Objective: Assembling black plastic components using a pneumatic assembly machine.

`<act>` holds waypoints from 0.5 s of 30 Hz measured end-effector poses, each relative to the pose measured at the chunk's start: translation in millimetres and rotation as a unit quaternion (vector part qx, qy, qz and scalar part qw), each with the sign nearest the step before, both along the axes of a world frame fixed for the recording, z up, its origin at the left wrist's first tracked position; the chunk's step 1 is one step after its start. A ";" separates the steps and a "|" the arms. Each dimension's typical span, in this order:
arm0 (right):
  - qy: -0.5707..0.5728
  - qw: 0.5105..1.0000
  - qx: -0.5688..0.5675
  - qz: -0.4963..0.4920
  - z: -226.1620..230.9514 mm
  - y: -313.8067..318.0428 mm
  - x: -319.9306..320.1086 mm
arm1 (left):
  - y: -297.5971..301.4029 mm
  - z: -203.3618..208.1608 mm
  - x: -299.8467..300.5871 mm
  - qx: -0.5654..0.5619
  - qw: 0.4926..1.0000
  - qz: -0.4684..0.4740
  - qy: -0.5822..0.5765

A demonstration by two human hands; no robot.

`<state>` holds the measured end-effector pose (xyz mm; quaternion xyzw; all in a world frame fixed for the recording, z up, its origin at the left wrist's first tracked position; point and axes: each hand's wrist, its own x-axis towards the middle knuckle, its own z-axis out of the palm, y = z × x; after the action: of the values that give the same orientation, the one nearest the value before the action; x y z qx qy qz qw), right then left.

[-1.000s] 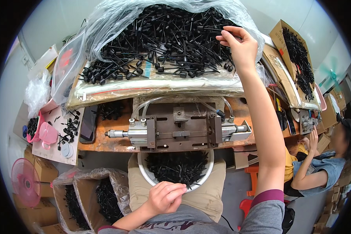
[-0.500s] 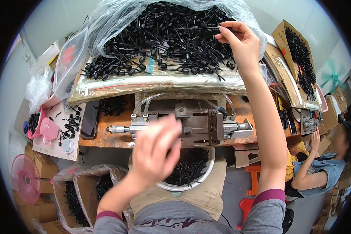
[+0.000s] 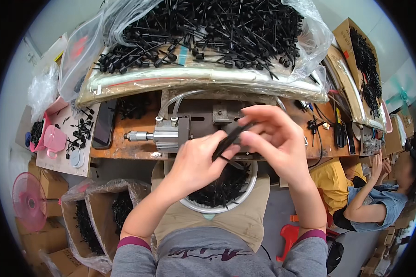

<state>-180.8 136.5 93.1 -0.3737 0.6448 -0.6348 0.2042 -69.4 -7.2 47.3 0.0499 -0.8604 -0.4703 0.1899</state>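
Observation:
Above the edge of the bench, my left hand is closed round slim black plastic stems, which slant up to the right. The thumb and fingers of my right hand curl about their upper end; how many stems there are is hard to make out. Behind both hands sits a metal clamping fixture with a silver air cylinder, its right side covered by my right hand. Under my hands, a white round basket on my lap holds black stems.
A heap of black knob-ended stems lies on a plastic-wrapped carton behind the fixture. At left are a phone, a pink cup and lined boxes. Another person sits at right beside a red stool.
My right hand has come down from the heap to my left hand at the fixture's front. My left hand has moved right and now grips black stems. The view has shifted slightly.

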 end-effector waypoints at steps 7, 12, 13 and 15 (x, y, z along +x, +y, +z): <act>0.317 0.947 -0.050 0.015 -37.8 20.5 41.1 | 18.4 -7.4 37.6 0.510 0.853 -0.097 -0.050; 0.371 0.928 -0.031 -0.010 -52.4 21.4 52.6 | 23.2 -35.9 39.5 0.453 0.887 -0.082 -0.016; 0.375 0.927 -0.022 -0.013 -55.7 22.4 52.0 | 23.7 -35.6 41.4 0.479 0.871 -0.091 -0.056; 0.373 0.928 -0.017 -0.008 -61.8 24.1 51.8 | 24.9 -36.7 45.2 0.527 0.832 -0.107 -0.135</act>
<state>-129.0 160.6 31.3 -0.5818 0.6664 -0.4620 -0.0625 -24.2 17.8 10.6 0.1128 -0.4988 -0.8587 -0.0347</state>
